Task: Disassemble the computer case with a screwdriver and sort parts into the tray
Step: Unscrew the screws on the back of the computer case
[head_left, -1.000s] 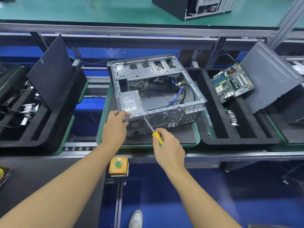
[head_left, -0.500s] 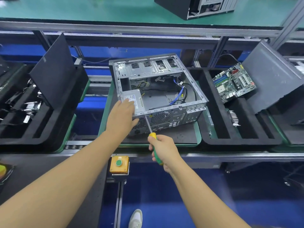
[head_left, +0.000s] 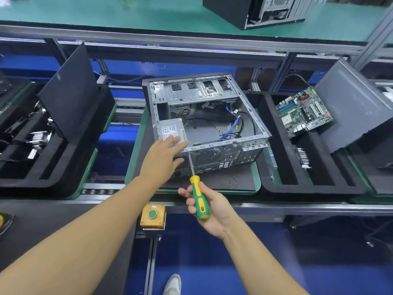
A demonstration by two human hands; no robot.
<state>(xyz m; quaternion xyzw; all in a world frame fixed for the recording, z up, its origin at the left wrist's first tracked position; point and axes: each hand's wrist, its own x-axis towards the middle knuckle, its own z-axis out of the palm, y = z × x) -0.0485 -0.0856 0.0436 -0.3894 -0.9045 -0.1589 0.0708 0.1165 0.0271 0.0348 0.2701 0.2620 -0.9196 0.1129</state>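
Note:
An open metal computer case (head_left: 212,96) lies on a green-rimmed pallet (head_left: 136,158), its rear panel facing me. The grey power supply (head_left: 170,129) sits in its near-left corner. My left hand (head_left: 162,157) reaches over the case's near edge, fingers straight, fingertips on the power supply. My right hand (head_left: 209,206) holds a green and yellow screwdriver (head_left: 197,196) by the handle, in front of the case, with the shaft pointing up at the rear panel. A black foam tray (head_left: 274,167) to the right holds a motherboard (head_left: 304,112) and a grey side panel (head_left: 353,105).
Another black foam tray (head_left: 89,150) at left holds a dark panel (head_left: 70,90) and small parts. A yellow box with a green button (head_left: 152,215) sits on the front rail. A second computer case (head_left: 255,11) stands on the far green bench.
My left hand left the case's rear corner and reached forward onto the power supply. My right hand drew the screwdriver back from the rear panel toward me.

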